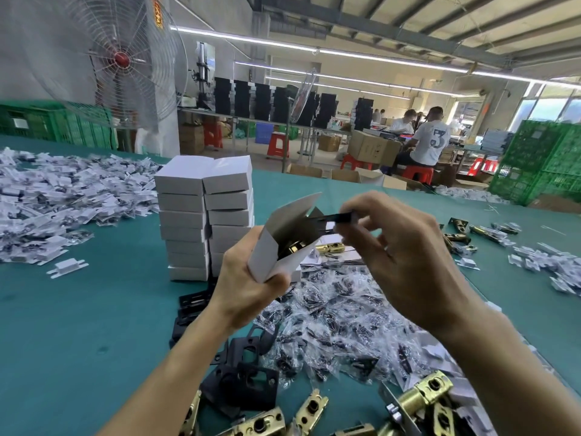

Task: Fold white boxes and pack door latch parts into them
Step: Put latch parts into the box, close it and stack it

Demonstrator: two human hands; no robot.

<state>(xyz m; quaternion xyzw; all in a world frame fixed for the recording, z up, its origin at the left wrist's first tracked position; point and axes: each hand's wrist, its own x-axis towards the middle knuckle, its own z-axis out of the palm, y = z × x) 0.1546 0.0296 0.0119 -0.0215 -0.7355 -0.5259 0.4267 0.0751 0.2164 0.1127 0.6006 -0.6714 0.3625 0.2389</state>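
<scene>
A: Your left hand (248, 278) grips the open white box (267, 250). Your right hand (402, 256) pinches the black plate (338, 218) at its mouth.
B: Could it snag the flap (295, 209)?
A: Yes, if tilted, and bend it.

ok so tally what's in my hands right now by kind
open white box, gripped in the left hand: 1
black plate, pinched in the right hand at the box's mouth: 1
brass-coloured latch part, inside the box: 1
total: 3
</scene>
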